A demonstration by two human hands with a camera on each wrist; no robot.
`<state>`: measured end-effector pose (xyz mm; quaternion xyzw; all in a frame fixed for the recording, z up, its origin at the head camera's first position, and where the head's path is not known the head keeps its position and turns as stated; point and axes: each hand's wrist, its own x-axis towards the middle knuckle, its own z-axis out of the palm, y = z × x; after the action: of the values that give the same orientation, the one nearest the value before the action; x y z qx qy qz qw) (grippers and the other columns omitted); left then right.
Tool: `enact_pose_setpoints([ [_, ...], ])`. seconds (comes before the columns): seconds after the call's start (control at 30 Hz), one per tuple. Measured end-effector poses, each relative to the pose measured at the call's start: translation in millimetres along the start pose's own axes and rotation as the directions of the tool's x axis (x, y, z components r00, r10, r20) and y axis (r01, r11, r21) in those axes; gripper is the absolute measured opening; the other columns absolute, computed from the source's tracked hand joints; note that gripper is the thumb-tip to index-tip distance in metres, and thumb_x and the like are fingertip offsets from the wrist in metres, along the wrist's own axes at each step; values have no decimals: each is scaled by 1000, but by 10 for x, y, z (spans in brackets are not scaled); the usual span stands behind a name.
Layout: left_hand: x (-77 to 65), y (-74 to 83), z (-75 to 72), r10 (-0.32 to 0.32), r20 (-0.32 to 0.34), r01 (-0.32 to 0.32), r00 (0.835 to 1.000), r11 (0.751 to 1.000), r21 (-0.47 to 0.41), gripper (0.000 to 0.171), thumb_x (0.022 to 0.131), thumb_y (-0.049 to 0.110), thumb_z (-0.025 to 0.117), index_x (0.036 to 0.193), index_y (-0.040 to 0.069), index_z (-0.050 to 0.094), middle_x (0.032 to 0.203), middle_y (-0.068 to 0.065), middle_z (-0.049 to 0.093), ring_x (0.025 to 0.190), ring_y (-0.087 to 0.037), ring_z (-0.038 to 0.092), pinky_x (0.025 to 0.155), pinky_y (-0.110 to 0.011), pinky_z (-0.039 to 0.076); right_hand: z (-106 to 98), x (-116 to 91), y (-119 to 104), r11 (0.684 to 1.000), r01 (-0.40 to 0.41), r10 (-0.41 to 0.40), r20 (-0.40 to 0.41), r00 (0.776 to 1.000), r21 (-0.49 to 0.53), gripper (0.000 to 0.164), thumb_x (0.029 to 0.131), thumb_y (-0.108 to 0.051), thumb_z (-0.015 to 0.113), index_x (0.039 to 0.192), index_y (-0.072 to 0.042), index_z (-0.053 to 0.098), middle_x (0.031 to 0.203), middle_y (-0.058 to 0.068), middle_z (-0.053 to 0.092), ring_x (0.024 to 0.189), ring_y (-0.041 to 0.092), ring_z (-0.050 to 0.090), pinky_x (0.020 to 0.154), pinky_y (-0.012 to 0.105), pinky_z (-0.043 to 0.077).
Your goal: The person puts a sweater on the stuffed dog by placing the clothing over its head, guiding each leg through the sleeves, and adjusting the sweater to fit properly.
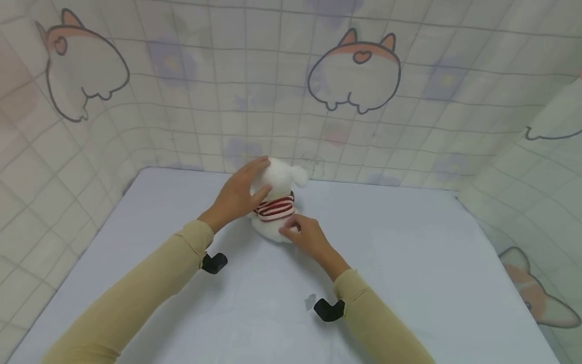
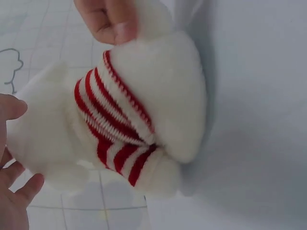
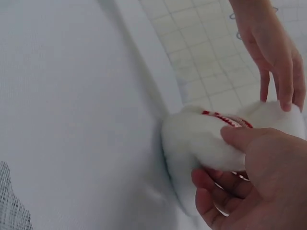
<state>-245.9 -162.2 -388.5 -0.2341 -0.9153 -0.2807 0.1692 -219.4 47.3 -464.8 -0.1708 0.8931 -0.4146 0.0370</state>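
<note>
A white plush toy (image 1: 268,228) in a red-and-white striped knit sweater (image 1: 276,208) sits upright on the table, its back towards the head camera. My left hand (image 1: 236,194) holds its head from the left, thumb and fingers spread around it. Low on the toy's right side, my right hand (image 1: 309,236) pinches the white plush between thumb and fingers. The left wrist view shows the sweater (image 2: 112,110) close up, between both hands. In the right wrist view, my right fingers curl round the lower body and hide part of it. The toy's face is hidden.
A pale white table (image 1: 409,263) lies under the toy. Behind it hangs a grid-patterned curtain (image 1: 263,111) with cartoon corgi prints, which also runs along both sides. A small grey patch (image 1: 310,302) marks the table near my right wrist. Black mounts (image 1: 329,310) stick out at both cuffs.
</note>
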Motion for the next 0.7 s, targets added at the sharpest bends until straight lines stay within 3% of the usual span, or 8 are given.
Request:
enact_pose_setpoints([
  [0.23,-135,0,-37,-71,45,71,996,997,11,68,93,20,63,152,12,29,161,-6,24,145,-27,31,114,-46,34,80,44,-153,999,20,-23,53,998,49,28,99,-38,53,96,-16,69,88,-1,68,82,11,58,72,28,48],
  [0.37,-225,-49,12,-67,-8,67,998,997,22,65,92,20,65,148,10,34,155,-9,30,133,-29,45,104,-44,46,54,71,-146,995,80,-76,-70,995,64,19,97,-29,58,93,-14,68,84,0,68,79,12,60,69,26,49],
  [0.5,-345,-112,69,-76,-46,78,996,997,26,52,90,17,67,135,8,43,137,-13,41,116,-30,55,89,-42,53,30,112,-113,984,175,-166,-196,967,33,8,91,-12,66,98,-9,67,96,5,68,87,19,64,71,28,52],
  [0.7,-487,-210,184,-86,18,86,996,996,-5,30,90,14,66,116,7,56,119,-8,53,108,-26,59,91,-39,52,4,177,-85,979,197,-203,-197,959,-50,21,87,-4,68,108,-10,65,111,4,64,98,25,63,75,34,54],
])
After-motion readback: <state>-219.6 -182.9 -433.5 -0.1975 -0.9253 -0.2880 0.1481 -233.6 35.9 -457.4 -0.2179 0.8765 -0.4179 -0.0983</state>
